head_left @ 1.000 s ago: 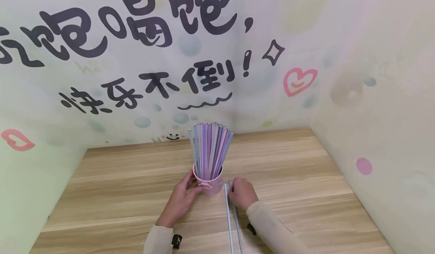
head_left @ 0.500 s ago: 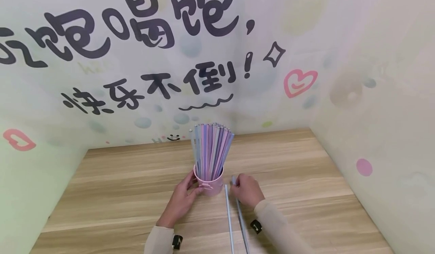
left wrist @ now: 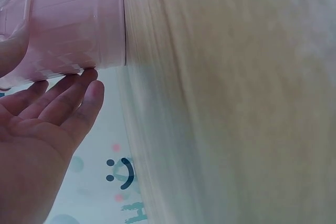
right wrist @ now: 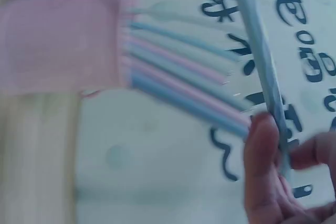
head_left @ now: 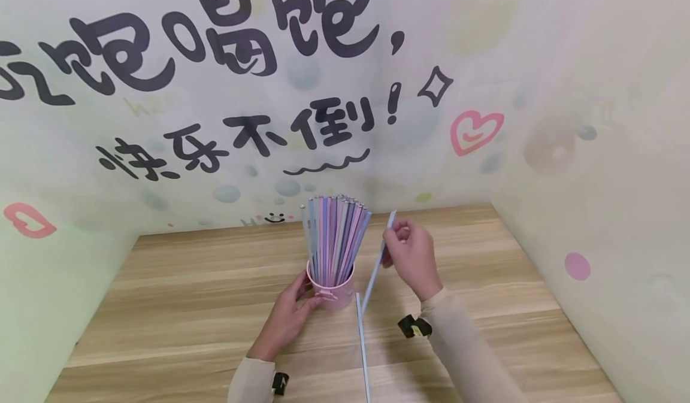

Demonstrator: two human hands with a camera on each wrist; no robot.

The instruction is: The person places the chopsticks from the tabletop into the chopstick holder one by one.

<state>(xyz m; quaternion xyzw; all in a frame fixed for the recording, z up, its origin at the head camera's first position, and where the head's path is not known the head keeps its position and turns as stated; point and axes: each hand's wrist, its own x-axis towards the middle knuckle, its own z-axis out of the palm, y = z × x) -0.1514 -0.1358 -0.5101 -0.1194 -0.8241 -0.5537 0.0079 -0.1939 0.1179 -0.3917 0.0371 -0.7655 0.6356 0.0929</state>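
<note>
A small pink bucket [head_left: 336, 299] stands upright on the wooden table, packed with blue, pink and purple straws [head_left: 335, 241]. My left hand [head_left: 288, 316] grips it from the left, thumb at the front by the handle and fingertips against the side wall [left wrist: 63, 30]. To the right of the bucket, my right hand [head_left: 412, 253] pinches a light blue straw [head_left: 374, 277] near its upper end, between thumb and fingers. The held straw slants down and left; in the right wrist view it [right wrist: 265, 66] crosses in front of the bucket's straws.
Another light blue straw [head_left: 363, 343] lies on the table [head_left: 215, 283], right of the bucket and pointing toward me. A wall [head_left: 409, 169] with printed lettering rises behind the table, and a side wall [head_left: 604, 211] closes it off on the right.
My right hand has lifted one of the two straws off the table and moved it up and away from me, tilting it. The left hand and bucket stay put.
</note>
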